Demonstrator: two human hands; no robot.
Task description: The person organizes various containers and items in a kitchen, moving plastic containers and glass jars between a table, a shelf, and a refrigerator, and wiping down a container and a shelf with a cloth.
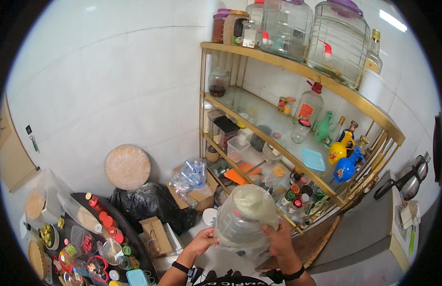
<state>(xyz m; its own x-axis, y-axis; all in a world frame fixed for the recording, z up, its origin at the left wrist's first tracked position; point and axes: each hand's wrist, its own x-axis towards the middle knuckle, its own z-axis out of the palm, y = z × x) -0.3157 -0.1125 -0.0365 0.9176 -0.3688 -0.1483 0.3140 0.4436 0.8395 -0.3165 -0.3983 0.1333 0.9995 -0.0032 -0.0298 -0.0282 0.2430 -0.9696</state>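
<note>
A large translucent plastic container [239, 230] is held up in front of my body. A pale, crumpled plastic film or bag [251, 200] lies over its upper part; I cannot tell whether the two are joined. My left hand [203, 242] pinches the lower left edge with thumb and fingers. On the right, my right hand [280, 238] grips the side together with bunched film. Behind it stands a gold-framed shelf rack [299, 66], its lower shelves partly hidden by the container.
At left, a dark round table [124, 214] carries jars and bottles. A black plastic bag [155, 203], a cardboard box [203, 195] of plastic bottles and an opened carton [156, 237] sit on the floor. Big lidded jars [337, 43] top the rack. A grey-sided appliance [353, 232] stands right.
</note>
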